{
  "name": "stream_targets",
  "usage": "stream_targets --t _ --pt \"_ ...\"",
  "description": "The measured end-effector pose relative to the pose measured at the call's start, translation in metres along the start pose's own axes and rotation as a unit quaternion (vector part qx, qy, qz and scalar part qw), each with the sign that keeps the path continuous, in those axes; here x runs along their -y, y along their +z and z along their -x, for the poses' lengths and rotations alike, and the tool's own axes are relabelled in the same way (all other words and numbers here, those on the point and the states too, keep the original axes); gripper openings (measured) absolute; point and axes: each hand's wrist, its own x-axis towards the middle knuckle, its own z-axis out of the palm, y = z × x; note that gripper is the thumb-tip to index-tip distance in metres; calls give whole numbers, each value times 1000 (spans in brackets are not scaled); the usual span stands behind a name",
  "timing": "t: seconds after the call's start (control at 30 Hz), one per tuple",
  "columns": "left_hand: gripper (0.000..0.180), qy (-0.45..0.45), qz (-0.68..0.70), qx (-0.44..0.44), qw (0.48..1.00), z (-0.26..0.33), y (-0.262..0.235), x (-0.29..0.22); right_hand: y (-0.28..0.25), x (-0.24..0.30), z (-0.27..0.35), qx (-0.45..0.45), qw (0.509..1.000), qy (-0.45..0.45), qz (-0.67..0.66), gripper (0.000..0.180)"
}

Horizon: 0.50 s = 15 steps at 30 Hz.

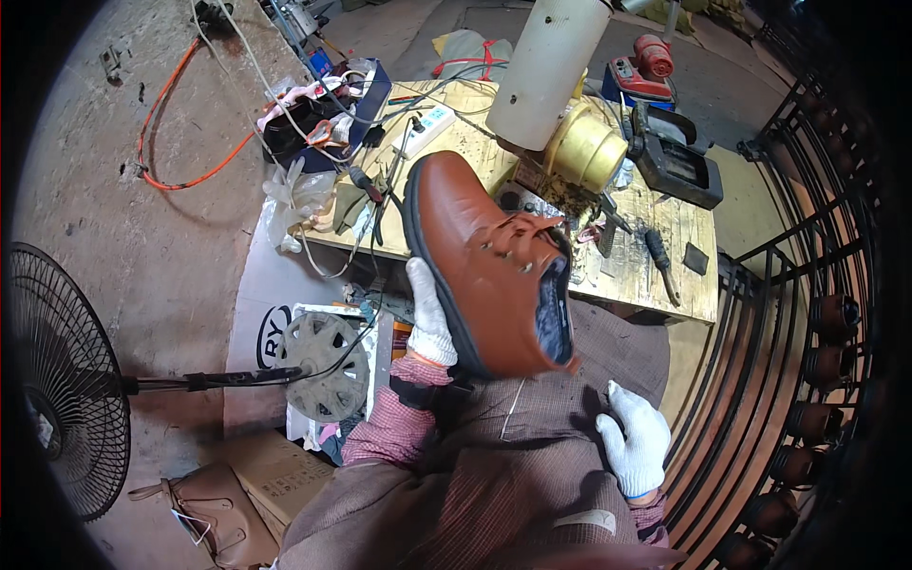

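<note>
My left hand (431,313), in a white knit glove, is closed on a brown leather lace-up boot (475,261) by its dark sole. The boot is tilted, its toe toward the workbench and its opening toward me, with a dark grey fuzzy lining showing inside. My right hand (635,442), also gloved in white, lies over the brown apron (532,437) on my lap. It is empty, with the thumb apart from the fingers.
Ahead, a wooden workbench (698,233) carries a black-handled tool (657,256), a power strip (423,133) and a yellow cylinder (587,150) beneath a pale pipe (551,71). A fan (71,380) stands left; a black rack (741,361) with several shoes stands right. A brown bag (218,518) lies lower left.
</note>
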Motion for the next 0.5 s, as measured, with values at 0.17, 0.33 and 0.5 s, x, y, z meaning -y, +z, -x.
stream_targets --t 0.17,0.33,0.5 --pt "82 30 -99 -31 994 -17 18 -6 0 0 1 11 1000 3 8 40" --pt "75 47 -148 -57 986 -38 3 -4 2 -3 5 15 999 44 -8 41" --pt "77 183 -300 -146 925 -44 9 -16 6 -14 5 25 998 55 3 41"
